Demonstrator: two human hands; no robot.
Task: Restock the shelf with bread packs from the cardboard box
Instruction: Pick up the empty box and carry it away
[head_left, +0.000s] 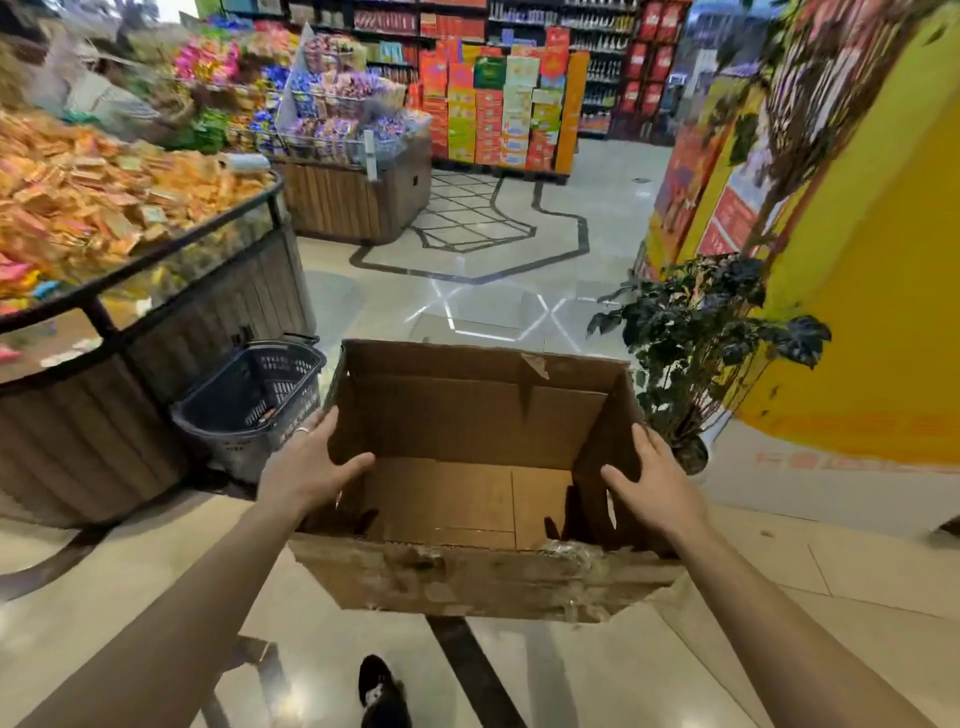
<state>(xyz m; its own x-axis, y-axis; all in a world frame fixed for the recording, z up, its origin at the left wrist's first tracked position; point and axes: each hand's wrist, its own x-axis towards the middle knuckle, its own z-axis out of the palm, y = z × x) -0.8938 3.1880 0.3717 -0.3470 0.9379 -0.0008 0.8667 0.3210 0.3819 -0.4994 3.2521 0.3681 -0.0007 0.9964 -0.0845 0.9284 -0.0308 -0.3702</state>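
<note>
Cardboard box (441, 499): held at centre frame, interior empty, no bread packs seen. Left hand (306, 467) is wrapped over its 9 o'clock wall, right hand (654, 483) over the 3 o'clock wall, thumbs inside. Basket (249, 400) is noted at 9 o'clock. Restocking is judged finished; removal or refilling of the box is called for.

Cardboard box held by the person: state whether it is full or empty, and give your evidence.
Empty. The cardboard box is open at the top, and its bare brown floor shows with nothing lying on it.
</note>
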